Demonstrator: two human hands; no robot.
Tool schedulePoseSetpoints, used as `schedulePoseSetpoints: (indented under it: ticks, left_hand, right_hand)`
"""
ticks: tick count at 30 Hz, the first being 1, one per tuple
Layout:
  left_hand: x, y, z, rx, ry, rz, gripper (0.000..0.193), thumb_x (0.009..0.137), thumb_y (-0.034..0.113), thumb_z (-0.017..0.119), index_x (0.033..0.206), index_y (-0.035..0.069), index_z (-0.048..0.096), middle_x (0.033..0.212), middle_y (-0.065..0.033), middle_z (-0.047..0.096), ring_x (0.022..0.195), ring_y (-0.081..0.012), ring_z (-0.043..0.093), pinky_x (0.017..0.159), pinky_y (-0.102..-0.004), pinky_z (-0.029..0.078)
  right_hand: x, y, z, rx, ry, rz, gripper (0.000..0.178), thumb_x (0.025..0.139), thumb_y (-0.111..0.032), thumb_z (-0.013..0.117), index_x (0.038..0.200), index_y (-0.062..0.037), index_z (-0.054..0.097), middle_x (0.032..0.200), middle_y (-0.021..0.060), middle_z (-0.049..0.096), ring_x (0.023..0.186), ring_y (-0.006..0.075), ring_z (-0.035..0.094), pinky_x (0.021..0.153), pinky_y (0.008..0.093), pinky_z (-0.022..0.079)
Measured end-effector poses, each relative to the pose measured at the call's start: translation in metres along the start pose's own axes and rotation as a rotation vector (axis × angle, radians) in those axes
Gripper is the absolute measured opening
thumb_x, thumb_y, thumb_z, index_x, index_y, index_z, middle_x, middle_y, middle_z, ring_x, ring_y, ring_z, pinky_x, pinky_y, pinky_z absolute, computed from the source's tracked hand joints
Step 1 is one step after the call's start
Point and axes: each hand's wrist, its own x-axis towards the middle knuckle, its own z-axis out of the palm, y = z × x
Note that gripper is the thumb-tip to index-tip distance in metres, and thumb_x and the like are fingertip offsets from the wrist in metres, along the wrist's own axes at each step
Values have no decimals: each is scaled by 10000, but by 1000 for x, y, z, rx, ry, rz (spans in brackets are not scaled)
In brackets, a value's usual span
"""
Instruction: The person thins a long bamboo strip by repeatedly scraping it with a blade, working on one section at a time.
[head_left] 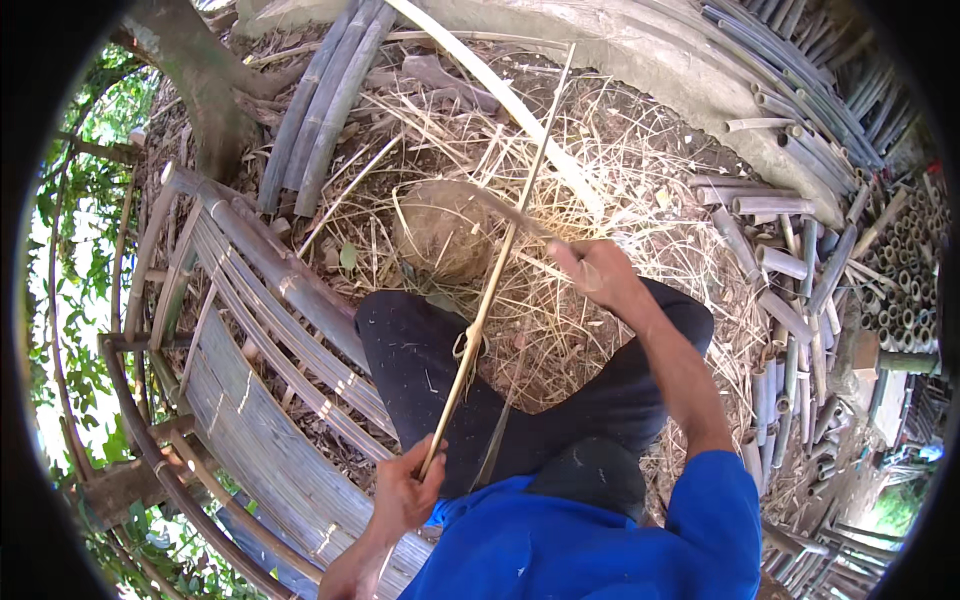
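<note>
Hands, two: left hand (405, 490) gripping one bamboo strip (497, 262), right hand (597, 270) gripping one blade (505, 208).

I have a single view, a fisheye worn on the person's head, looking steeply down over the blue shirt (590, 540) at the bottom edge. The dark-trousered knees (430, 370) sit just beyond the shirt, near mid-frame, so the lens is close above the lap. Past the knees the view takes in straw-littered ground (620, 160); left of the knees a bamboo bench (250, 400) curves along the rim, and right of them lie cut bamboo tubes (800, 300). Straight edges bow toward the black circular border. No second view shares this scene.
</note>
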Motion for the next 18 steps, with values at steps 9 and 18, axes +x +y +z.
schedulePoseSetpoints:
  ticks: [9,18]
  left_hand:
    - [-64,-27,-11,-199,-31,-77,195,998,144,650,1077,-7,745,683,27,588,593,-41,493,502,-226,355]
    - [57,32,3,-266,-8,-12,328,1062,251,546,1297,53,663,622,48,505,515,-23,444,418,-226,329]
  right_hand:
    - [77,91,-80,-14,381,298,939,934,-794,352,1009,53,752,951,337,693,975,463,662,927,509,470]
    - [-27,-28,37,185,168,-40,652,997,-646,477,961,-47,732,660,157,653,621,318,658,618,450,511]
